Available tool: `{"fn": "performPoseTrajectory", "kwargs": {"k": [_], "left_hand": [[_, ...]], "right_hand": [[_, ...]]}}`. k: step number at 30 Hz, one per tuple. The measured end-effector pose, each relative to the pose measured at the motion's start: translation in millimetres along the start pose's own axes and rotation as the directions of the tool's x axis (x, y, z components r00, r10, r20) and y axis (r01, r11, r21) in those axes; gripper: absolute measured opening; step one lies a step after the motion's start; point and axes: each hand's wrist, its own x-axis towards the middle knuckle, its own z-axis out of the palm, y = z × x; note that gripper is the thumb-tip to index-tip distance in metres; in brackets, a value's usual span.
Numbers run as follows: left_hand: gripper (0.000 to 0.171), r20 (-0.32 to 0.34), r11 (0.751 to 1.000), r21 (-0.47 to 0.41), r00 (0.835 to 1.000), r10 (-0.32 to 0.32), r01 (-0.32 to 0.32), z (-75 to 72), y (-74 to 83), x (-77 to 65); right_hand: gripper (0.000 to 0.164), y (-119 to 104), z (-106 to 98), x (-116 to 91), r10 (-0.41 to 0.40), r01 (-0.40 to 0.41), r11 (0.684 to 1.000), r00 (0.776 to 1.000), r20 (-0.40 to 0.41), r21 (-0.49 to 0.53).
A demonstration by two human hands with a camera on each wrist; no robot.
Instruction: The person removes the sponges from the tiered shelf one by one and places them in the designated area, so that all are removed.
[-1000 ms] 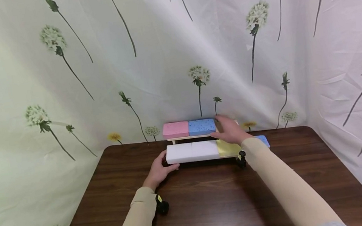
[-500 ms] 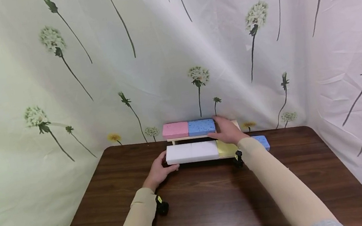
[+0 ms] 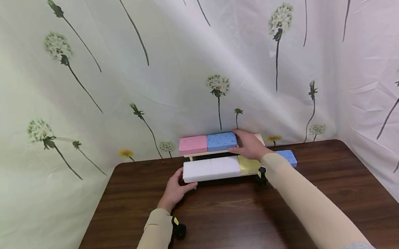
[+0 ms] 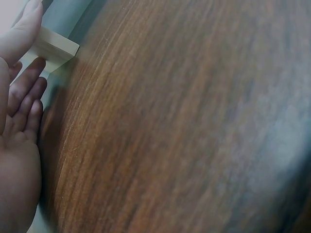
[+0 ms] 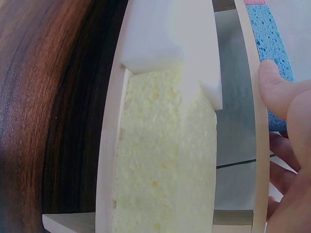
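A two-tier wooden rack holds flat sponges. On its upper shelf, a pink sponge sits against a speckled blue sponge. My right hand pinches that blue sponge at its right end, thumb on the front face and fingers behind. Two white sponges and a yellow sponge line the lower tier. At this tier's left end my left hand grips the rack, thumb along the front edge and fingers around the far side. The wooden end shows beyond my thumb in the left wrist view.
Another blue sponge lies right of the yellow one, partly behind my right sleeve. Everything stands near the back edge of a dark wooden table. A dandelion-print curtain hangs close behind.
My right hand has shifted slightly left along the upper shelf, baring more of the shelf's right end. The left hand and the sponges stay put; the head view tilts slightly.
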Motion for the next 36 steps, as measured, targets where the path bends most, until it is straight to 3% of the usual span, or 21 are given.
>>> {"fn": "performPoseTrajectory", "kwargs": {"k": [19, 36], "left_hand": [[0.078, 0.019, 1.000, -0.003, 1.000, -0.023, 0.023, -2.8, -1.8, 0.9], [0.078, 0.012, 1.000, -0.002, 1.000, -0.019, 0.019, -2.6, -2.0, 1.5]], "right_hand": [[0.080, 5, -5, -7, 0.037, -0.036, 0.994, 0.999, -0.017, 0.101], [0.077, 13, -18, -13, -0.016, 0.021, 0.994, 0.999, -0.050, 0.105]]}}
